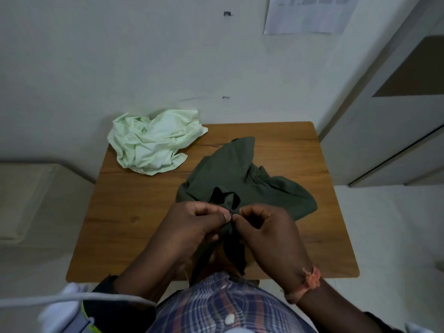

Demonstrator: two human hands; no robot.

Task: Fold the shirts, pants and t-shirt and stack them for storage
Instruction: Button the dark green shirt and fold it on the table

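Note:
A dark green shirt (242, 174) lies rumpled on the middle and right of the wooden table (134, 203), with its dark collar facing me. My left hand (199, 224) and my right hand (264, 227) meet at the shirt's front just below the collar, each pinching the cloth between thumb and fingers. Part of the shirt hangs down between my wrists towards my body. A crumpled pale green garment (153, 140) sits at the table's far left corner, apart from both hands.
The table stands against a white wall (120, 56). A door or cabinet (396, 116) is at the right. A low pale ledge (26, 198) runs along the left. A grey cable (72, 300) crosses the lower left by my plaid shirt (223, 306).

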